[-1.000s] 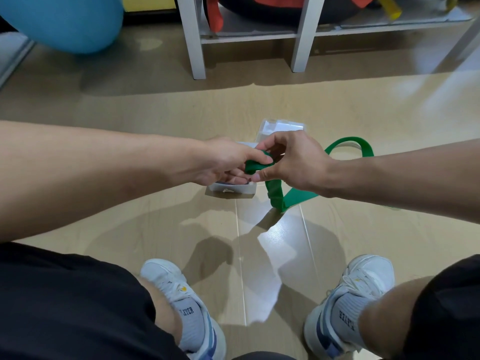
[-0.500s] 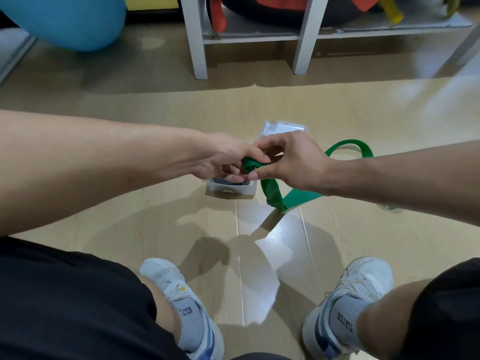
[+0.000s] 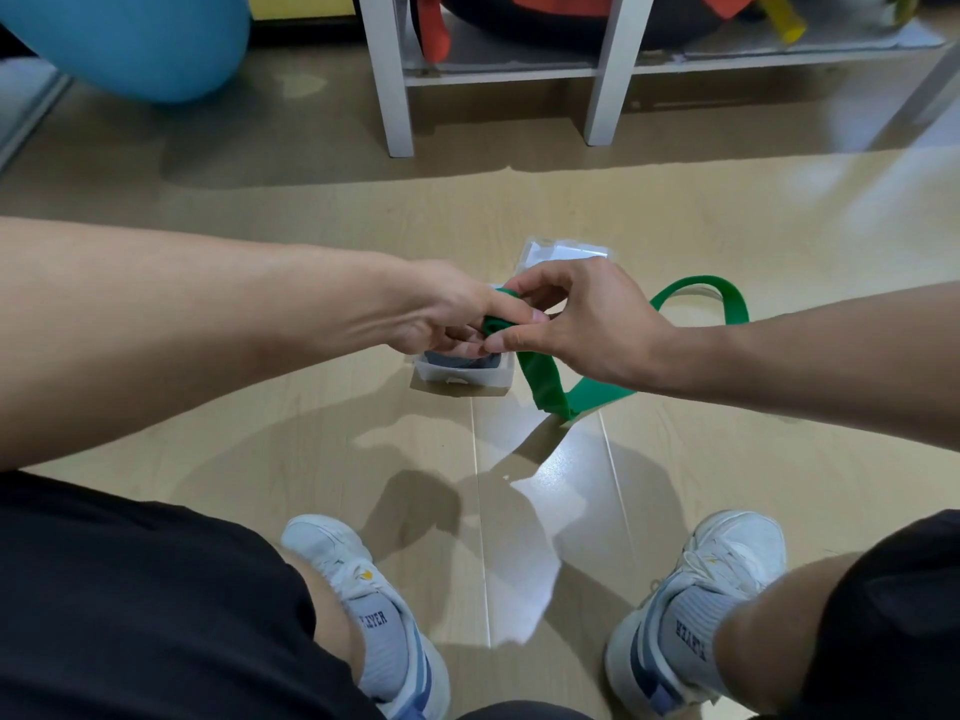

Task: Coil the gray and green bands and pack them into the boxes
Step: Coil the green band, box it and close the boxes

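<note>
Far to the left of the grip, at the upper edge of the head view, a blue exercise ball [image 3: 130, 41] rests on the wood floor [image 3: 260, 407]. The left hand [image 3: 441, 314] reaches in from that side with its fingers curled, pinching the rolled end of the green band [image 3: 550, 376] between thumb and fingertips. Directly beneath this grip sits a clear plastic box [image 3: 462, 376] on the floor, and the gray band [image 3: 457, 362] lies coiled inside it, partly hidden by the fingers. Just behind the grip, a second clear box [image 3: 566, 252] lies on the floor, mostly covered by the knuckles, so what it holds cannot be told. The right hand [image 3: 587, 324] meets the left one over the nearer box, its thumb and forefinger closed narrowly on the same small green coil. To the right of the grip the free length of the green band drops to the floor, folds in a crease, then runs under the right wrist and rises in an open loop beyond it. Farther back, above the grip, stand the white legs of a shelf [image 3: 395, 80] bearing red and dark items. Below the grip, two white shoes [image 3: 363, 605] are planted on the floor.
</note>
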